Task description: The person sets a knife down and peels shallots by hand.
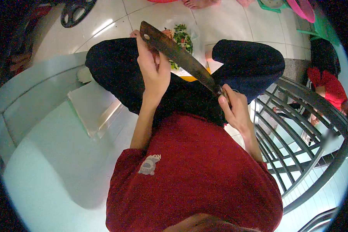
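Red cloth [197, 174] nearest, the right hand [236, 107] grips a long, mottled metal knife [178, 54].

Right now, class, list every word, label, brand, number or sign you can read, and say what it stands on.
No text reads clearly.
Red shirt: small letters by a grey print, too small and blurred to read.
Knife blade: no readable marking.
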The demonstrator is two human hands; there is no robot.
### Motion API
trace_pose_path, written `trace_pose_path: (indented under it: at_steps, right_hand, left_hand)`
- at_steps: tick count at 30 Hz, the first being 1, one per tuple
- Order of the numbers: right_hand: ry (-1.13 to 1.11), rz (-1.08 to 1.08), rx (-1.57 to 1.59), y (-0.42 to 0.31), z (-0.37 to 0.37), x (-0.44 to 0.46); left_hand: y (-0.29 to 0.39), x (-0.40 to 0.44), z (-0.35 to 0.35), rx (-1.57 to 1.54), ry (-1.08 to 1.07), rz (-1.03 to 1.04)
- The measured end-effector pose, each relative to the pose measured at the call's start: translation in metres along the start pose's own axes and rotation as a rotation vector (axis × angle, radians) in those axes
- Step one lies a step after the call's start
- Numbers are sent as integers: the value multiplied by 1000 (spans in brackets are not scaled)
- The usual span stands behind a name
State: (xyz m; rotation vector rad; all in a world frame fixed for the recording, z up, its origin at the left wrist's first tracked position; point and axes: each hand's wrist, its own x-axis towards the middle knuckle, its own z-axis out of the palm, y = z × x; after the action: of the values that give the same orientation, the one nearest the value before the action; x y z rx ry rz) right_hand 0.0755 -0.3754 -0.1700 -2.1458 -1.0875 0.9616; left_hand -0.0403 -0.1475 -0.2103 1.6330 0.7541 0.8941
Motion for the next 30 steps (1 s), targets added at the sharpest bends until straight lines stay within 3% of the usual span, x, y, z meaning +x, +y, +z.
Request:
trace_pose_path:
  at_steps: [2,4,8,10,14,16,26,29,30]
  right_hand:
    - [4,8,-10,0,0,-2]
    - [-1,34,16,-2,0,-3]
    - [14,12,-1,3,3,-5]
    - [4,35,-4,2,2,-5]
    - [32,-2,-3,5,2,-3]
    - [102,-31,-27,7,5,-1]
    - [-10,43,22,-2,-1,1]
    - [7,31,16,-1,0,-5]
    - [6,39,48,-1,0,-7]
  left_hand:
    - [-2,-1,-1,103,-30,72]
    - [5,-7,5,-78,-31,-55]
    - [2,-11,5,-67,-50,-46]
    - [-2,-9,3,90,-85,128]
    - [3,-14,8,113,-111,201]
    - [9,-17,12,87,-76,101]
    - [3,-16,1,92,-108,135]
    - [4,-16,-2,102,-154,-24]
    - [4,-13,0,91,-142,51]
